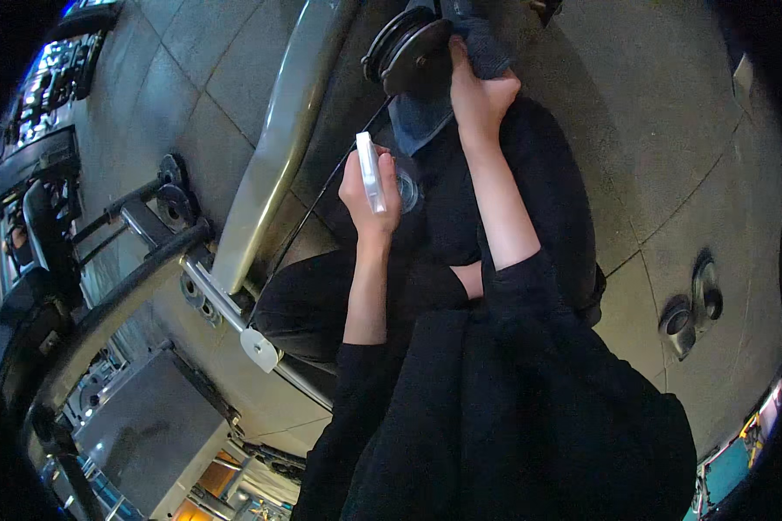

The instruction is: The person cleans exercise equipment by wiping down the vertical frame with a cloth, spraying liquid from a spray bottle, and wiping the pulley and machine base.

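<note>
My left hand is closed around a spray bottle with a white trigger head; part of its clear body shows beside the fingers. Ahead of it, my right hand grips a dark blue-grey cloth against an upright part of a gym machine. The thumb reaches to the edge of a black pulley, which sits just left of that hand. Below the pulley hangs a bluish fabric piece; whether it belongs to the same cloth, I cannot tell.
A black cable slants down from the pulley past my left knee. Left of it curves a thick pale metal frame tube. Further left stand a machine with a padded bar and a dark panel. Metallic objects rest on the tiled floor at right.
</note>
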The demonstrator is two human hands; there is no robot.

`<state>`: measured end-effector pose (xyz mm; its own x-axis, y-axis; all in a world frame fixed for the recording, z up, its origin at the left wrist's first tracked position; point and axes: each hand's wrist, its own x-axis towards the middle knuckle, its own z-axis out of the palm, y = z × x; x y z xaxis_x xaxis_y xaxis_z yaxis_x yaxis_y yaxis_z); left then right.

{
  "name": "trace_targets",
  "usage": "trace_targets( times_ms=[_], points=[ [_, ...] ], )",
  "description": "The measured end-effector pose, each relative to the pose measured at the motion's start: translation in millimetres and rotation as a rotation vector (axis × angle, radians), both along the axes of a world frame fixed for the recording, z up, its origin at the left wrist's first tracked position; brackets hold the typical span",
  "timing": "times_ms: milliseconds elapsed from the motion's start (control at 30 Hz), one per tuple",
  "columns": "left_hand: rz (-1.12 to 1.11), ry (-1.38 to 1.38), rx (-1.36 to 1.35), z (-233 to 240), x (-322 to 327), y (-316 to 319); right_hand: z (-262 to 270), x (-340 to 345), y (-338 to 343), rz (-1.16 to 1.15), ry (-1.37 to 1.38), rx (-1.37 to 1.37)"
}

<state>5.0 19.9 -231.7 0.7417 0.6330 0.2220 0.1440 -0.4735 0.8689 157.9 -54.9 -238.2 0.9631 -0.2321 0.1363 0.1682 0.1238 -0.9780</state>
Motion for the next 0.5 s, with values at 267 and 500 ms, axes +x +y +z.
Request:
trace_targets(
  times_ms=[267, 500],
  points=[
    [-0.019, 0.037, 0.102, 3.5, -4.9, 9.8, 7.9, -26.7, 14.6, 0.011, 0.198, 0.128],
    [0.009, 0.009, 0.097, 0.8, -1.5, 3.5, -7.3, -50.5, 16.2, 0.058, 0.211, 0.003]
  ],
)
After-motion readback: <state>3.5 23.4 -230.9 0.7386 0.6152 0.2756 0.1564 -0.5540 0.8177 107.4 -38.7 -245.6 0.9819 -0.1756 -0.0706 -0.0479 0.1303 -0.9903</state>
